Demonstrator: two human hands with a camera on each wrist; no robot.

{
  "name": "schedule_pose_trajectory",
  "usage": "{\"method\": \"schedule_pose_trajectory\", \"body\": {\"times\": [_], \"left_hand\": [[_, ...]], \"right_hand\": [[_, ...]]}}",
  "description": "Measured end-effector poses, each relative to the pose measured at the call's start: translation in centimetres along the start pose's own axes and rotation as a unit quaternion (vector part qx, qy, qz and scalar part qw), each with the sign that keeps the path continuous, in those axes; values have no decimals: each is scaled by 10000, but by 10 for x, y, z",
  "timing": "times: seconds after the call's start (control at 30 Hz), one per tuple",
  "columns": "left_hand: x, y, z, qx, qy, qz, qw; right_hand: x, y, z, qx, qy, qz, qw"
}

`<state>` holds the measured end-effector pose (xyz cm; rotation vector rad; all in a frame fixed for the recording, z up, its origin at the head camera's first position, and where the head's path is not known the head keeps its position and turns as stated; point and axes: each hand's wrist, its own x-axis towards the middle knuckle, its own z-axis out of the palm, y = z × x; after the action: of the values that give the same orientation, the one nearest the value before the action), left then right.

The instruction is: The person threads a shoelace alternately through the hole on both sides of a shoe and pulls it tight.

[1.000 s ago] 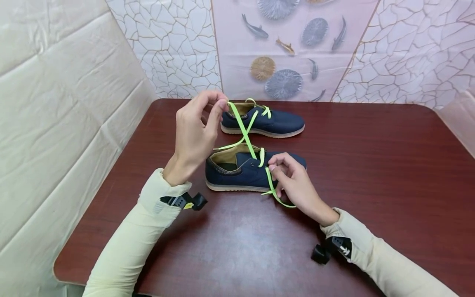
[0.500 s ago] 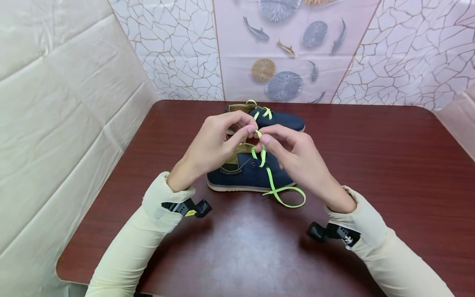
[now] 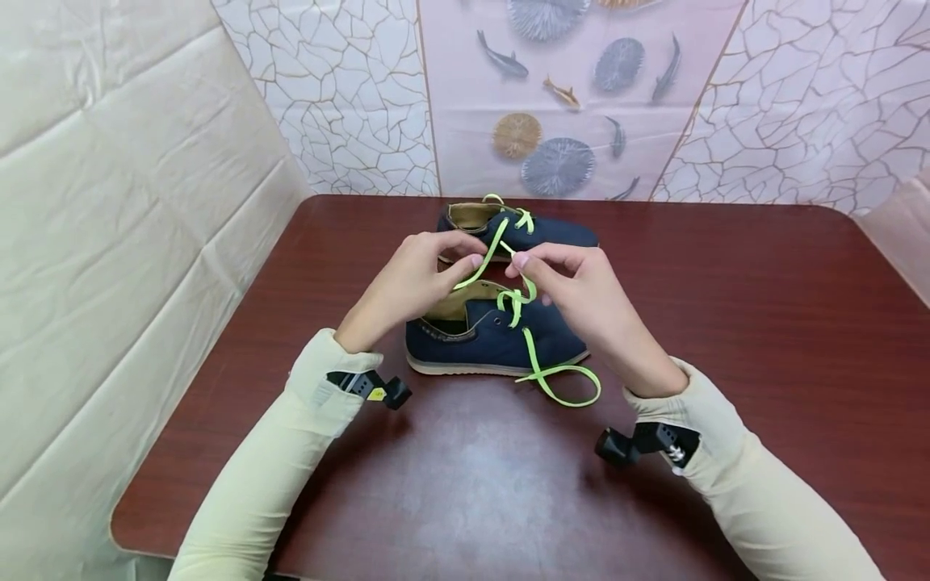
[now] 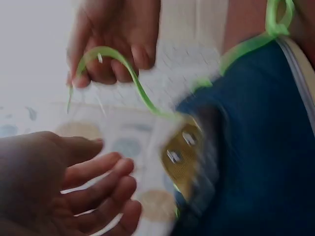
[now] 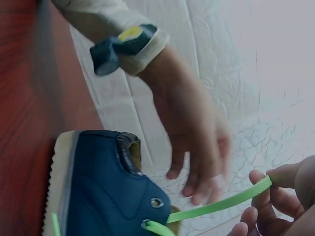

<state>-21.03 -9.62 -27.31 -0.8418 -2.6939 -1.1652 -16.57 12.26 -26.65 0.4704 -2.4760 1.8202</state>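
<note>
A navy shoe (image 3: 465, 347) with a pale sole stands on the table, toe to the right. My right hand (image 3: 574, 278) pinches its bright green shoelace (image 5: 221, 204) close to the tip, above the shoe's tongue. In the left wrist view this lace curves from the eyelets up to the right fingers. My left hand (image 3: 407, 278) hovers left of the lace, fingers loosely spread with nothing between them, as the left wrist view (image 4: 93, 182) shows. The lace's other end (image 3: 597, 387) lies looped on the table in front of the shoe.
A matching navy shoe (image 3: 563, 232) stands behind, near the table's back edge. Its green lace (image 3: 494, 246) hangs toward the left hand. The dark red table (image 3: 741, 339) meets a patterned backdrop behind and a pale sheet (image 3: 145, 242) at left.
The left hand came down from upper left, holding the lace end, to meet the right hand. The right hand rose from the shoe's side and took the lace; the left let go.
</note>
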Motion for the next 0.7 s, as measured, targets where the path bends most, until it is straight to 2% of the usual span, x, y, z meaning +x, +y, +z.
{"method": "schedule_pose_trajectory", "body": {"times": [0.1,0.23,0.47,0.7], "left_hand": [[3,-16,5,223,-374,-162,9989],[7,-30,13,198,-522,39,9984],[9,-39,23,11,-215,151,9997],[9,-42,28,-31,6,54,10000]], "right_hand": [[3,11,3,147,-85,389,9991],[6,28,10,423,-228,791,9957],[7,47,21,515,-369,1260,9900],[5,51,28,25,-315,1218,9921]]}}
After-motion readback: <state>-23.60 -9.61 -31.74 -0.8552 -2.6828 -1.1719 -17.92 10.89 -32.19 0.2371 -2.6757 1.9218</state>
